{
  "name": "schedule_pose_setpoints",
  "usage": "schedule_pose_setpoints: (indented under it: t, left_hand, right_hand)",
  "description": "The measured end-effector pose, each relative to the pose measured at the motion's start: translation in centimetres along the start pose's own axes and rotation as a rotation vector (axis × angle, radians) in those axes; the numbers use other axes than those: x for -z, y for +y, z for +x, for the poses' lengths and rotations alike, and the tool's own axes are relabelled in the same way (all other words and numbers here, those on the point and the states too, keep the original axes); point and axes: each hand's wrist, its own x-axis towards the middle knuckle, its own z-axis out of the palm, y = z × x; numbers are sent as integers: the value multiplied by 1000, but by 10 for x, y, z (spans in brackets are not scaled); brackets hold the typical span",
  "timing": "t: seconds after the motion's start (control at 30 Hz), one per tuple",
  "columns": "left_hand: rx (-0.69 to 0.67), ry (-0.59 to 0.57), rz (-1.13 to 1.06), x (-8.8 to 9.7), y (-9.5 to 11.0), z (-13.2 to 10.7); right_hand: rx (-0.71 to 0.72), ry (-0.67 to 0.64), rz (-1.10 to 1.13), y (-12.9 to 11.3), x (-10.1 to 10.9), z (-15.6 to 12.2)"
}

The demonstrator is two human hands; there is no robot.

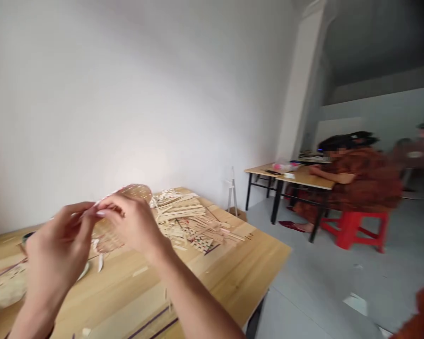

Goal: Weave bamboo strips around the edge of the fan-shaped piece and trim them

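Your left hand (56,242) and right hand (132,221) pinched the woven piece (108,235) above the table (247,263), apparently working its blurred edge; the next move called for a steady pinch there.

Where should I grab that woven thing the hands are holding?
Probably pinch the woven piece by its curved rim, coming from the right: it looks thin, and that edge sticks out past the right hand, away from the pinching fingertips.
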Motion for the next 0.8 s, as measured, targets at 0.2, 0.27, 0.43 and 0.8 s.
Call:
schedule_pose_setpoints:
  t: [0.2, 0.27, 0.43, 0.8]
  left_hand:
    - [53, -23, -65, -2, 12, 1]
    - [54, -29, -75, -3, 13, 0]
    - [42, -43, -73, -2, 6, 0]
    - [-235, -97, -17, -13, 10, 1]
  right_hand:
    - [69, 39, 17, 6, 6, 0]
    - [90, 54, -3, 7, 7, 0]
    - [100, 58, -48, 8, 3, -1]
    - [4, 111, -304, 2, 22, -1]
